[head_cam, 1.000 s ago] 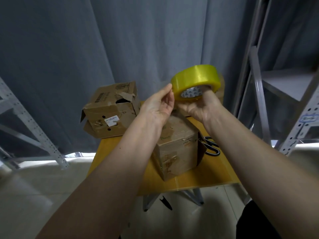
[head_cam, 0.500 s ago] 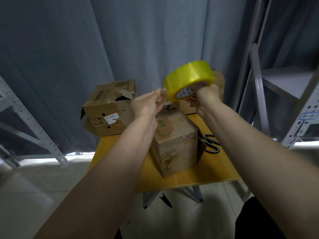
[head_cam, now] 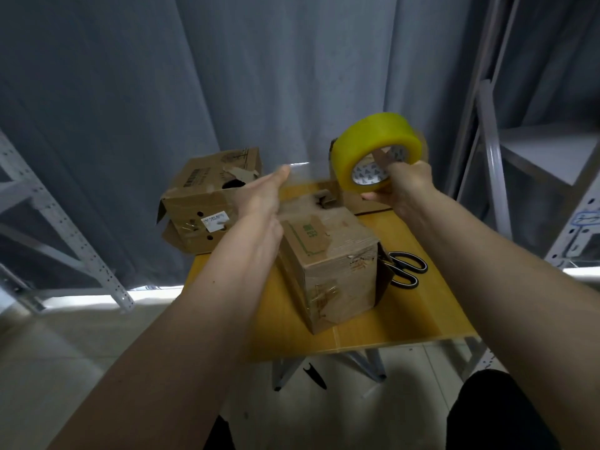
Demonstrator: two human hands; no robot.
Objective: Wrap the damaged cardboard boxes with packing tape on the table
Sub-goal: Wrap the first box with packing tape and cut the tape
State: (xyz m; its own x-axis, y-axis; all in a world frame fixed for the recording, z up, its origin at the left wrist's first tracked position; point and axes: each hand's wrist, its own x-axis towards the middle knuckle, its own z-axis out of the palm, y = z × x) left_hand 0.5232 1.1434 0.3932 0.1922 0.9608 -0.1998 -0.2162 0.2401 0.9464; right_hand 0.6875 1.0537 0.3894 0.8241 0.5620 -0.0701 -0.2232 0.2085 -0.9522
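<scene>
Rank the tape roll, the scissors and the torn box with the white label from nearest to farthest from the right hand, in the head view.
1. Tape roll: gripped by the right hand.
2. Scissors: on the table below that hand.
3. Torn box with the white label: far left, past the left hand.

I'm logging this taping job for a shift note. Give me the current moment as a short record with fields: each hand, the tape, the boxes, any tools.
left hand: pinches the pulled-out clear tape strip
right hand: holds the yellow tape roll in the air
near box: on the table, already partly taped
torn box: at the table's far left, hole in top
scissors: lying right of the near box
</scene>
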